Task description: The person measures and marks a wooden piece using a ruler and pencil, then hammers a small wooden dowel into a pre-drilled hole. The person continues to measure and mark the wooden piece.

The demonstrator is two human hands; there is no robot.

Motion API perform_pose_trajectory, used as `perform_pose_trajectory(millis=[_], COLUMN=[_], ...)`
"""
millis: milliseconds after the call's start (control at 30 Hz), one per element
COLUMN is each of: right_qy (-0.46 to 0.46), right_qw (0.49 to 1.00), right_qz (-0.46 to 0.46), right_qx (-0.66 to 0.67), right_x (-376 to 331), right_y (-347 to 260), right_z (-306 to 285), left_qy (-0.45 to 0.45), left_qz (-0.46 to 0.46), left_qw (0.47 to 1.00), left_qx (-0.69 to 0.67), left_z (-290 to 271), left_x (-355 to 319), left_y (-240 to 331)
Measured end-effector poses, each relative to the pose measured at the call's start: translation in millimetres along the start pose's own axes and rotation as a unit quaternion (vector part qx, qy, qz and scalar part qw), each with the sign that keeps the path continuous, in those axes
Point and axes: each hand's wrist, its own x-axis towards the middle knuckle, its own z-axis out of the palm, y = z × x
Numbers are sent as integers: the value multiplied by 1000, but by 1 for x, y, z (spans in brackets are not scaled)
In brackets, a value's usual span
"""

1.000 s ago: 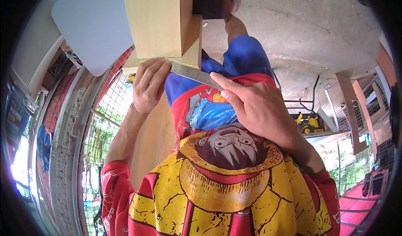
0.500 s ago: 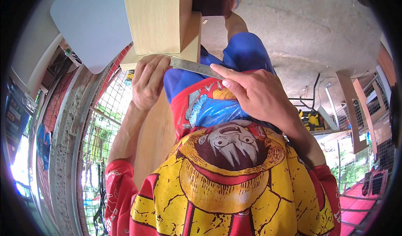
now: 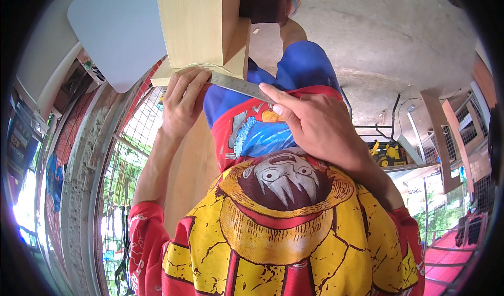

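Note:
A flat grey metal file [image 3: 239, 87] lies slantwise against the near edge of a pale wood-grain board [image 3: 236, 59]. My left hand [image 3: 184, 96] is closed round its far left end, with the knuckles by the board edge. At the other end, my right hand [image 3: 317, 115] pinches the file between thumb and a stretched forefinger. A thin pale strip [image 3: 207, 65] curls up at the board's edge, just beyond my left fingers. On that board stands a taller wood-grain panel or box [image 3: 197, 23].
A grey rounded panel [image 3: 118, 33] stands at the left, beside a wire mesh [image 3: 136, 133]. Below my hands are my blue-clad knees [image 3: 310, 67] and a wooden bench [image 3: 191, 164]. A yellow-and-black tool [image 3: 386, 153] and leaning boards [image 3: 441, 138] are at the right.
The file and my right hand have shifted slightly left and down. The thin strip at the board's edge now curls up more visibly. Both hands keep their grip.

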Motion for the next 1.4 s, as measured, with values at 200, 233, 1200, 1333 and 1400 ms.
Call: perform_pose_trajectory(millis=[200,233,1200,1333,1400], right_qy=[17,15,141,180,189], right_qw=[998,997,954,957,958], right_qz=[39,48,248,201,190], right_qx=[-45,-61,-90,-106,-105], right_x=[-36,-45,-53,-48,-44], right_y=[11,18,84,107,108], right_z=[-23,-27,-72,-71,-80], left_qy=[-121,-127,-15,89,171], left_qz=[-29,-27,-94,-157,-211], left_qw=[991,990,994,977,953], left_qx=[-46,-53,-45,-117,-133], left_z=[-13,-10,68,56,38], left_x=[27,34,75,73,57], left_y=[39,50,-71,-62,-42])
